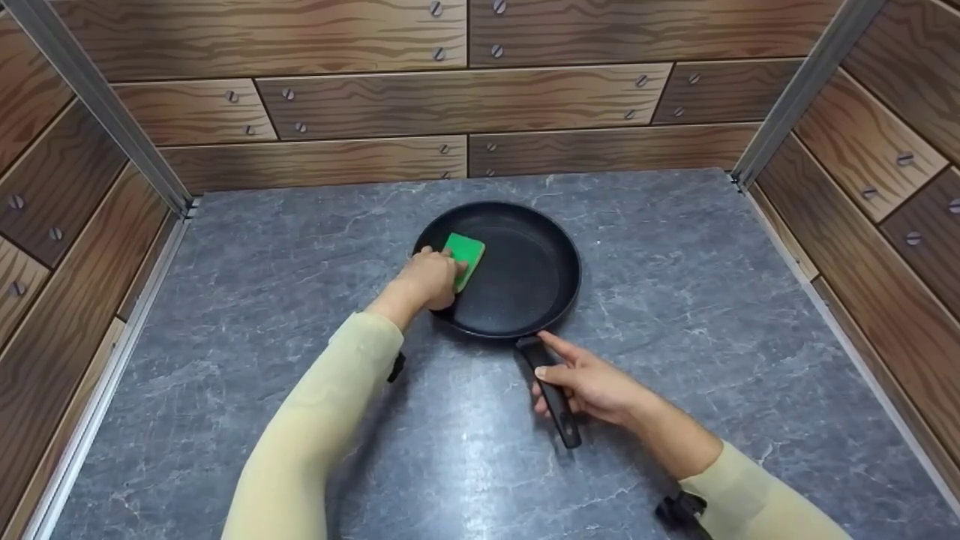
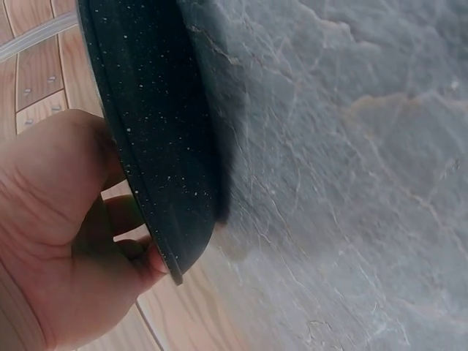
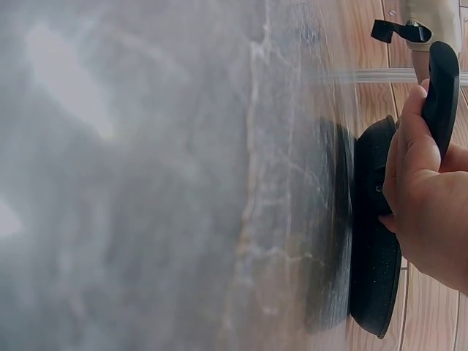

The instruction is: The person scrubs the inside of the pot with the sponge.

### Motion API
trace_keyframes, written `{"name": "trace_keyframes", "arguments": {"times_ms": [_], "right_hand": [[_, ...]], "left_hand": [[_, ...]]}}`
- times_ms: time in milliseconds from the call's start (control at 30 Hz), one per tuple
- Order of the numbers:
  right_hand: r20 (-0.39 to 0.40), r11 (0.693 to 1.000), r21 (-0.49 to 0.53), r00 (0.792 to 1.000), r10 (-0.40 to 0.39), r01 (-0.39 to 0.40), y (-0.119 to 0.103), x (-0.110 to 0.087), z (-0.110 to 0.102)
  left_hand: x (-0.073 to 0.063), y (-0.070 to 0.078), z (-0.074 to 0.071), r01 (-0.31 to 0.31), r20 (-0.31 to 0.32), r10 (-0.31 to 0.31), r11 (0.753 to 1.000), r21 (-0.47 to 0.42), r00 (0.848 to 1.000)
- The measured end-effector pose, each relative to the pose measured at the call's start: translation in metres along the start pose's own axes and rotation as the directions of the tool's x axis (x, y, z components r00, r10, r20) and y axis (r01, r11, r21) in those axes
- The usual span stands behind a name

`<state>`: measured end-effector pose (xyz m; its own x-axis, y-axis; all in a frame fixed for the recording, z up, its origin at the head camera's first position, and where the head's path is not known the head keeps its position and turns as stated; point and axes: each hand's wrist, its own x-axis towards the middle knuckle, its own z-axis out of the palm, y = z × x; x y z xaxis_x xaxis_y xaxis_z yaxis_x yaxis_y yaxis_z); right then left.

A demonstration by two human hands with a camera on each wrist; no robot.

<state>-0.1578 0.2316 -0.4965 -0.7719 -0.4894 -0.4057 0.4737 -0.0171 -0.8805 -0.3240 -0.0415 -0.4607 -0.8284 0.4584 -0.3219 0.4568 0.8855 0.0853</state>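
Note:
A black frying pan (image 1: 525, 270) sits on the grey marbled table, its handle pointing toward the front. My left hand (image 1: 431, 279) reaches over the pan's left rim and holds a green sponge (image 1: 466, 251) against the inside at the left. From the left wrist view, the pan's speckled outer wall (image 2: 164, 139) hides the sponge and most of the fingertips. My right hand (image 1: 596, 386) grips the black handle (image 1: 559, 409), thumb on top and index finger stretched toward the pan. The right wrist view shows fingers curled under that handle (image 3: 442, 95).
The marbled tabletop (image 1: 262, 300) extends around the pan. Wood-patterned panels (image 1: 465, 105) wall the back and both sides, with metal posts (image 1: 799, 97) at the corners. Black straps (image 1: 682, 510) show at both sleeves.

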Motion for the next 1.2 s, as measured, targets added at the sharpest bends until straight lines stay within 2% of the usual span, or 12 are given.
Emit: {"name": "trace_keyframes", "arguments": {"times_ms": [633,867,1200], "right_hand": [[0.012,1.0,-0.014,1.0,0.008,-0.008,0.002,0.001,0.002],[0.011,1.0,-0.018,1.0,0.014,-0.014,0.001,0.002,0.003],[0.0,0.999,-0.026,1.0,0.028,-0.028,-0.001,0.003,0.003]], "left_hand": [[-0.016,0.006,0.008,-0.103,-0.021,0.102,0.993,-0.063,0.995],[-0.019,0.013,0.007,-0.139,0.014,0.141,0.986,-0.097,0.99],[-0.02,0.027,0.004,-0.22,0.037,0.223,0.973,-0.067,0.974]]}}
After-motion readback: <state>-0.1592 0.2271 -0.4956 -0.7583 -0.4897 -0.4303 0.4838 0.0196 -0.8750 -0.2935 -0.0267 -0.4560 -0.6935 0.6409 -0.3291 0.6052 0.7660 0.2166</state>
